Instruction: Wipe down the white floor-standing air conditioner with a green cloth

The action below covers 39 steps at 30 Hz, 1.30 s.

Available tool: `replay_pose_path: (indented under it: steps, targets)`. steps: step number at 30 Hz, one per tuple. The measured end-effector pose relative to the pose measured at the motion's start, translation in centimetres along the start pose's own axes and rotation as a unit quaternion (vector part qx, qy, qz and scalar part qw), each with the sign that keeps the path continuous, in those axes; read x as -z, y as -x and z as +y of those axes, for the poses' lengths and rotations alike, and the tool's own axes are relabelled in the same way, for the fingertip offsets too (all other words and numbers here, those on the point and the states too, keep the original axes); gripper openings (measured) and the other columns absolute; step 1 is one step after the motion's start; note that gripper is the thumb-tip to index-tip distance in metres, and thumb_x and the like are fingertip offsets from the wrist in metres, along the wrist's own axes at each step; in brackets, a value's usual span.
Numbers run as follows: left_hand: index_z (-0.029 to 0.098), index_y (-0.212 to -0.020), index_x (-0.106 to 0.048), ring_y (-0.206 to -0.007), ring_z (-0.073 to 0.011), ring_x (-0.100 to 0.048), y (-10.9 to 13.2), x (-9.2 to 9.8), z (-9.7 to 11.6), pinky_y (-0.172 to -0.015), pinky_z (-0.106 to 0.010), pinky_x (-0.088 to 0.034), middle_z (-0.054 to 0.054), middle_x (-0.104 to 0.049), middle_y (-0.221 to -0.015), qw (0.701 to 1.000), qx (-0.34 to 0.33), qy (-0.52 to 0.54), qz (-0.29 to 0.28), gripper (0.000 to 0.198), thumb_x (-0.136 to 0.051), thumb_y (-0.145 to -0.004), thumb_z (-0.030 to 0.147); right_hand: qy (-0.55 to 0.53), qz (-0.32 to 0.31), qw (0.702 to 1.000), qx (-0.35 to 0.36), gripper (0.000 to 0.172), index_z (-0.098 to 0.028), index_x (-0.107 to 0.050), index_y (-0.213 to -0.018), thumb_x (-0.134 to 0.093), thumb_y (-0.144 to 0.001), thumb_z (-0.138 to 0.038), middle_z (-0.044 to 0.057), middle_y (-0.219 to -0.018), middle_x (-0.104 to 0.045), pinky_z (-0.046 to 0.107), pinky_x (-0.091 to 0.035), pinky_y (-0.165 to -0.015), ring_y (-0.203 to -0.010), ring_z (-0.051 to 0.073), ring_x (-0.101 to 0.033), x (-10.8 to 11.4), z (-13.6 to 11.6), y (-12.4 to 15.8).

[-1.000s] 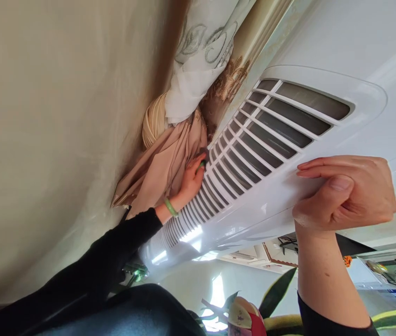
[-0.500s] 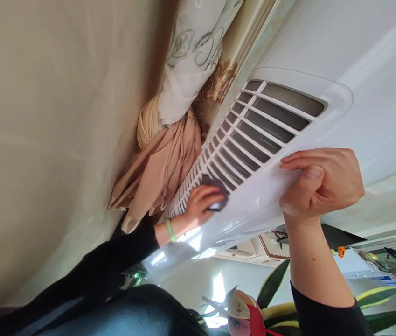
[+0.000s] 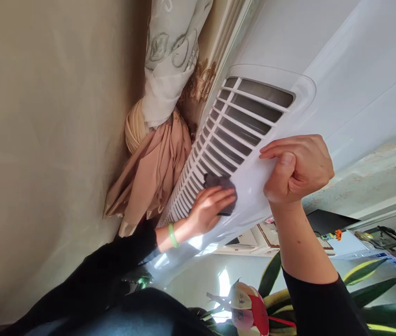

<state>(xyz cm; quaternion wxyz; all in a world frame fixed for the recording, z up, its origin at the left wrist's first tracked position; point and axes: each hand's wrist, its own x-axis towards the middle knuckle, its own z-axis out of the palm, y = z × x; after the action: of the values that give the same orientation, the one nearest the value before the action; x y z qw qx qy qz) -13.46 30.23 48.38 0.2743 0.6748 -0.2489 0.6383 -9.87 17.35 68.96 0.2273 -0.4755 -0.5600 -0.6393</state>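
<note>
A dark grey cloth (image 3: 226,210) lies under the fingers of my left hand (image 3: 204,211), which presses it against the slatted vent grille (image 3: 234,105) and the white panel beside it. The grille belongs to a long white air conditioner (image 3: 327,56) that runs diagonally across the view. A green bangle (image 3: 173,234) circles my left wrist. My right hand (image 3: 299,168) is closed with its fingers bent, close to the white panel right of the grille. Nothing shows in it, and whether its fingertips touch the panel I cannot tell.
Left of the unit hang a tied pinkish-brown curtain (image 3: 156,172) and a white embroidered curtain (image 3: 170,60), beside a plain wall (image 3: 44,140). Below are long-leaved plants (image 3: 376,291) and a pot with red wrapping (image 3: 259,310). A shelf area with orange flowers (image 3: 338,234) lies at lower right.
The view has shifted, so the unit and my right hand appear further left. My left hand with the cloth has moved slightly right and down, its fingers now flatter over the cloth.
</note>
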Motion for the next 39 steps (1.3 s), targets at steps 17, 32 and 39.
replay_pose_path:
  steps: [17,32,39]
  targets:
    - [0.034,-0.165,-0.04,-0.148,-0.0298,-0.054,0.4,-0.2,-0.8,-0.12,-0.05,-0.049,-0.005,-0.058,-0.161,0.996,0.03,-0.075,-0.042,0.062,-0.041,-0.103,0.03,0.014,-0.018,0.999,-0.027,0.041,-0.024,-0.065,-0.074,-0.041,-0.108,-0.028,0.001,-0.071,-0.072,0.036,-0.049,-0.077,-0.071,0.018,-0.069,0.1,0.0,0.3]
    - [0.022,-0.156,-0.051,-0.158,-0.0251,-0.045,-7.0,-0.2,-14.9,-0.137,-0.051,-0.029,-0.012,-0.05,-0.166,0.899,0.383,0.204,0.061,0.063,-0.033,-0.109,0.059,0.008,0.028,0.999,-0.032,0.043,-0.022,-0.067,-0.078,-0.039,-0.109,-0.026,0.001,-0.071,-0.07,0.037,-0.05,-0.081,-0.075,0.017,-0.069,0.1,0.5,0.9]
    - [0.032,-0.166,-0.037,-0.164,-0.022,-0.033,-6.3,0.0,-7.6,-0.14,-0.05,-0.021,-0.006,-0.04,-0.174,0.976,0.176,0.096,0.086,0.056,-0.034,-0.112,0.049,-0.02,0.175,0.974,-0.144,0.046,-0.022,-0.064,-0.07,-0.037,-0.106,-0.022,0.003,-0.067,-0.067,0.037,-0.05,-0.068,-0.068,0.019,-0.067,0.7,-5.6,5.8]
